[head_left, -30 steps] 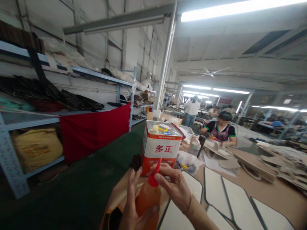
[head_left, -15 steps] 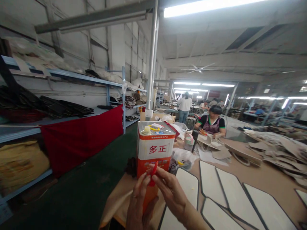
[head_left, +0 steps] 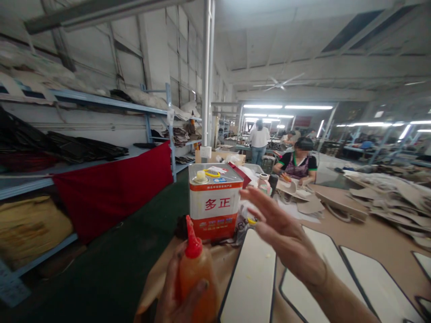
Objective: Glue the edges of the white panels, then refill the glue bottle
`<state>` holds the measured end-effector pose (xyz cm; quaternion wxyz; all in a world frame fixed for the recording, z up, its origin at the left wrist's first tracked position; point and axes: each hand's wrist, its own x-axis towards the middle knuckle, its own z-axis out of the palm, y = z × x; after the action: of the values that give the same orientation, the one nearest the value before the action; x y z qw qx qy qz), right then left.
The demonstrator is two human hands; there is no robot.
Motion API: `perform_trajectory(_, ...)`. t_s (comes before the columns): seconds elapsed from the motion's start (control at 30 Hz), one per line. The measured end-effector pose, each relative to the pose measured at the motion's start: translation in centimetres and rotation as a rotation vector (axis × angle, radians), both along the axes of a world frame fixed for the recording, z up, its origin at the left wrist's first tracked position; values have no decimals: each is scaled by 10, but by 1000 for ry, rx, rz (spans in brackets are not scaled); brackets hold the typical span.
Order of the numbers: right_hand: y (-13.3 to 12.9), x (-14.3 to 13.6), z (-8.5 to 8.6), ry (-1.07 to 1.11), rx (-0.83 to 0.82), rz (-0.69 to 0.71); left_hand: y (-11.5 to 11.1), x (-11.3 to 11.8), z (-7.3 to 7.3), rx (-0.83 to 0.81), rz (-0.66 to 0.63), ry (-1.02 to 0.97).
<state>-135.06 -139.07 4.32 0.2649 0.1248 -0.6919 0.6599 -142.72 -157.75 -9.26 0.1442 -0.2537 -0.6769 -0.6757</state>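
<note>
My left hand (head_left: 178, 287) is wrapped round an orange squeeze bottle (head_left: 198, 282) at the bottom centre. The bottle stands roughly upright, its red nozzle cap (head_left: 193, 242) pointing up. Apart from it, my right hand (head_left: 286, 229) is raised over the table with fingers outstretched and nothing in them. Behind both hands sits a square metal can (head_left: 215, 204), white and orange with red characters and a pale cap on top. Below my right hand lie several cream panels (head_left: 252, 278) with dark edges.
A brown-covered table (head_left: 346, 229) extends right, bearing piles of beige cut pieces (head_left: 387, 193). Across it a co-worker (head_left: 298, 163) sits handling pieces; another person (head_left: 258, 141) stands farther back. Blue shelving (head_left: 111, 103) with a red cloth (head_left: 117, 193) runs along the left.
My right hand has let go of the red nozzle cap and moved up and right, fingers spreading. The bottle in my left hand has shifted left and shows more fully.
</note>
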Motion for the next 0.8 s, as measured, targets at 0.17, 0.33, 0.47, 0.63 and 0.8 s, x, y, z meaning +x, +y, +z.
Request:
perform_trajectory(0.17, -3, -13, -1, -212, 359, 318, 5, 25, 17, 68, -272, -68)
perform_trajectory(0.33, -5, -16, 10, -197, 413, 519, 12, 31, 32, 119, -419, -59)
perform_trajectory(0.47, 0, -18, -1, -188, 414, 416, 19, 31, 32, 209, -468, -167)
perform_trajectory(0.63, -11, -34, -27, -88, 366, 74, 40, 20, 22, 137, -135, -122)
perform_trajectory(0.8, -32, -65, -52, -8, 463, -367, 60, -7, 0, -64, 190, 202)
